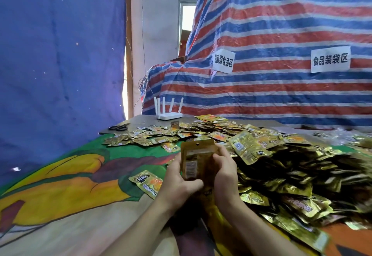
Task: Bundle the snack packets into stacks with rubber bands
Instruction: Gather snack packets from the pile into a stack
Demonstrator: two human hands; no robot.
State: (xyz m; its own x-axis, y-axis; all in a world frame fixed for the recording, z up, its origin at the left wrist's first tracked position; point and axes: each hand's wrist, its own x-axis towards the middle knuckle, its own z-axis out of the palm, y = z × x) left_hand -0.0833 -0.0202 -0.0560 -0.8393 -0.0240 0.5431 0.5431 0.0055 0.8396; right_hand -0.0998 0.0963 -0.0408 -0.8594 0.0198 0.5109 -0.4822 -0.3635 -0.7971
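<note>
Both hands hold an upright stack of gold snack packets (194, 160) in the middle of the view. My left hand (178, 177) grips its left side with the thumb curled over the front. My right hand (223, 172) wraps round its right edge. A big heap of gold packets (281, 167) covers the table to the right and behind. One loose packet (148, 182) lies flat just left of my left hand. No rubber band shows.
A colourful printed cloth (70, 185) covers the table. Black scissors (118, 128) lie at the far left corner, a white router (169, 115) stands at the back edge. A striped tarp (271, 44) with two paper signs rises behind.
</note>
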